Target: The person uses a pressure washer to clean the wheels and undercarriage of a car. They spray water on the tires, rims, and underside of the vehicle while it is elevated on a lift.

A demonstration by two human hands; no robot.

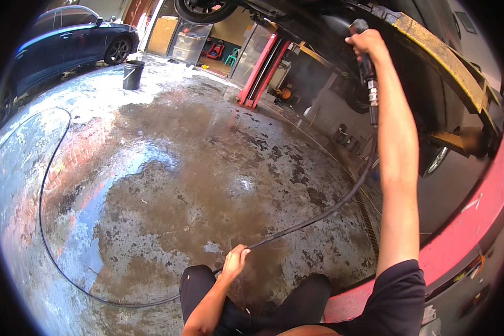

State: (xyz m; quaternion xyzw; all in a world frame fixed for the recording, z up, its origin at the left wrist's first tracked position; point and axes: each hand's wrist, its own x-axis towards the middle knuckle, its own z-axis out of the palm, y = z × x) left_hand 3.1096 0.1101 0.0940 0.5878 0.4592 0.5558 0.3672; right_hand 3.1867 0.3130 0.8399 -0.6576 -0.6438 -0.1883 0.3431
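Observation:
Raised high at the upper right, my right hand (369, 45) is closed around a black spray gun (366, 70). A fine white spray leaves its tip toward the dark underside of a lifted car (297, 21). From the gun's metal coupling a black hose (319, 217) curves down to my left hand (235, 262). That hand is wrapped round the hose just above my knees. Beyond it the hose passes behind my leg and loops over the wet floor to the left.
A yellow lift arm (442, 56) runs under the car; red lift posts stand ahead (263, 73) and at right (459, 235). A black bucket (133, 75) and a dark blue car (67, 42) are at far left. A drain grate (368, 224) crosses the wet, patchy floor.

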